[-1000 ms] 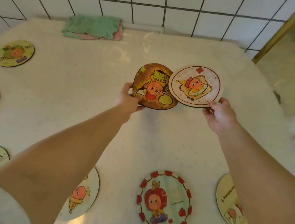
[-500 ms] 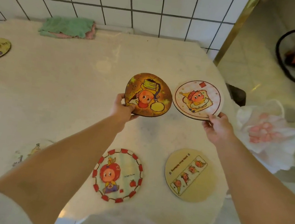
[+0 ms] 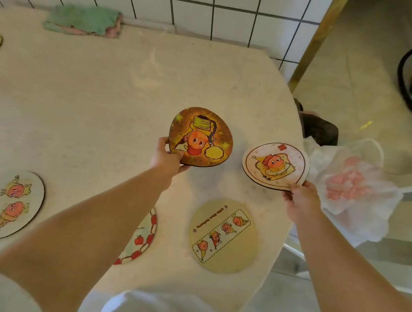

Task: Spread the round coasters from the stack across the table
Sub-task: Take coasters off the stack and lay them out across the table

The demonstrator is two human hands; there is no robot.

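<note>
Both arms stretched forward over the pale table (image 3: pixel 80 101). Left hand (image 3: pixel 166 159) pinching the near-left edge of the dark orange coaster (image 3: pixel 201 137), held tilted above the surface. Right hand (image 3: pixel 300 201) gripping the near rim of the white coaster (image 3: pixel 275 165), low by the table's right edge. Beige coaster (image 3: pixel 223 235) lying flat, nearer, between the forearms.

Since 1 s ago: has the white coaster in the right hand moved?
Yes. The white coaster has separated rightward from the dark coaster, toward the table's right edge.
</note>
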